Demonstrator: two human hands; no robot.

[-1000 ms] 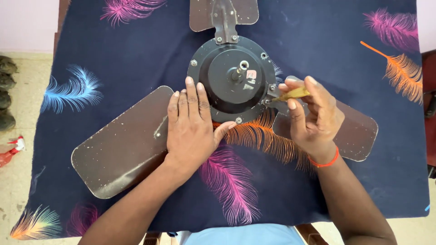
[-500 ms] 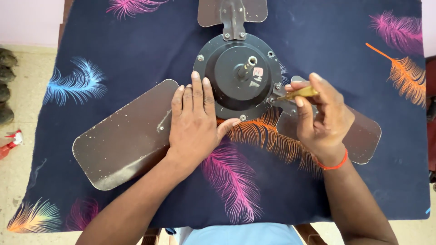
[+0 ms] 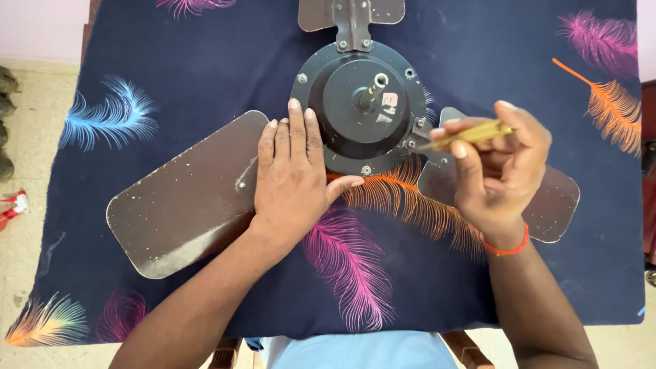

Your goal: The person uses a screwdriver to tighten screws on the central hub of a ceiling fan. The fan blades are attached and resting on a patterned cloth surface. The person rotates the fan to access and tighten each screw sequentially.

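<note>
A dark ceiling fan lies on a navy cloth with coloured feather prints. Its round black motor housing sits in the upper middle, with three brown blades spreading out. My left hand lies flat, fingers apart, on the root of the left blade, fingertips touching the housing rim. My right hand grips a yellow-handled screwdriver, its tip at a screw on the housing's right edge where the right blade joins. That hand hides much of the right blade. An orange band circles my right wrist.
The top blade runs out of view at the upper edge. The cloth-covered table ends at a pale tiled floor on the left, where dark objects and a small red-and-white item lie.
The view has shifted slightly, so the fan sits a little further right and higher. My right hand with the screwdriver has lifted a little. My left hand stays on the left blade.
</note>
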